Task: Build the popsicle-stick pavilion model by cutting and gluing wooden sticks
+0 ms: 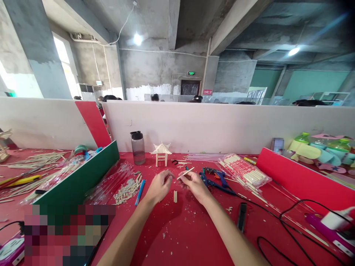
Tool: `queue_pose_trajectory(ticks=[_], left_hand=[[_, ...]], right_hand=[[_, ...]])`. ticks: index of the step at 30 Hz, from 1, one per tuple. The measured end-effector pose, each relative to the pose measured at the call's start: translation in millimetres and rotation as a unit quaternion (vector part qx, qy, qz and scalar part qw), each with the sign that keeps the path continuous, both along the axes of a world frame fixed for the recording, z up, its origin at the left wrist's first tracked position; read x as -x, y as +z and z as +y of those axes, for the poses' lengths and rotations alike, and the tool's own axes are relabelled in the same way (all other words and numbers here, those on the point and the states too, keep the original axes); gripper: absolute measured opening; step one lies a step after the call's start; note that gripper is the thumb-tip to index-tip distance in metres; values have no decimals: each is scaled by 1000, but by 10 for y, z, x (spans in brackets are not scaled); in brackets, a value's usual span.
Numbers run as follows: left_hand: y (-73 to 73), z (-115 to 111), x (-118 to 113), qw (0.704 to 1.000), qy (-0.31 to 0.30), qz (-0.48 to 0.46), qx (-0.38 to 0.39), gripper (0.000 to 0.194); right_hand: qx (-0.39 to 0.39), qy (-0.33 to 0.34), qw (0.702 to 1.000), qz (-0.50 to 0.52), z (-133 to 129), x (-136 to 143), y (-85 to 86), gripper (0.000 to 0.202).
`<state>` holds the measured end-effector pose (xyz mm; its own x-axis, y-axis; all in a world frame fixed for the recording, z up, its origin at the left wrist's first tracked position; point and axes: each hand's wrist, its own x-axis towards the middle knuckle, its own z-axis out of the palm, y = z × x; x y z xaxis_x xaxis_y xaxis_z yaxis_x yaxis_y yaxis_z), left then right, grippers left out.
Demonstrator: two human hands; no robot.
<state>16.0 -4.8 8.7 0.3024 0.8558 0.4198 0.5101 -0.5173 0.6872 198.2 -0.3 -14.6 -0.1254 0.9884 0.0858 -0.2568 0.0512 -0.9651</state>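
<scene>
My right hand (pixel 196 184) pinches a short pale wooden stick (pixel 189 171) between thumb and fingers, tilted up to the right. Facing it, my left hand (pixel 161 185) is closed with the fingers curled in; what it holds, if anything, is hidden. A small bundle of short sticks (pixel 175 196) lies on the red table (pixel 177 236) between my forearms. Beyond my hands stands a little pavilion model (pixel 161 153) built of sticks, with a pointed roof and legs. Left of my left hand are a blue pen (pixel 140 193) and a heap of cut stick pieces (pixel 128 190).
To the right lie a blue glue gun (pixel 220 178), a pack of sticks (pixel 244 170), a black cutter-like tool (pixel 242 217) and black cable (pixel 266 203). A water bottle (pixel 138 148) stands by the white partition (pixel 194 125). Green (pixel 83 177) and red (pixel 299 181) dividers flank the table.
</scene>
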Motion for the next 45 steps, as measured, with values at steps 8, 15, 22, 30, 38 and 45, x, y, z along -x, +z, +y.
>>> queue_pose_trajectory(ticks=[8,15,22,30,38,45], left_hand=[[-61,19,-56,998,5,44,-55,19],[-97,64,-54,999,-12,-29,-35,19],[-136,86,-84,993,-26,-102,47,30],[-55,14,-97,993,-53,-97,43,27],[-29,2,-74,998,-42,-49,19,14],[-25,3,-72,998,-49,-38,7,12]], right_hand=[[-8,-4,1000,15,-7,15,9,38],[10,-20,996,85,7,6,6,40],[18,-17,993,115,0,-17,34,40],[13,10,994,111,-6,-6,10,40],[43,46,991,119,-65,-4,62,38],[54,36,993,102,-48,19,19,46]])
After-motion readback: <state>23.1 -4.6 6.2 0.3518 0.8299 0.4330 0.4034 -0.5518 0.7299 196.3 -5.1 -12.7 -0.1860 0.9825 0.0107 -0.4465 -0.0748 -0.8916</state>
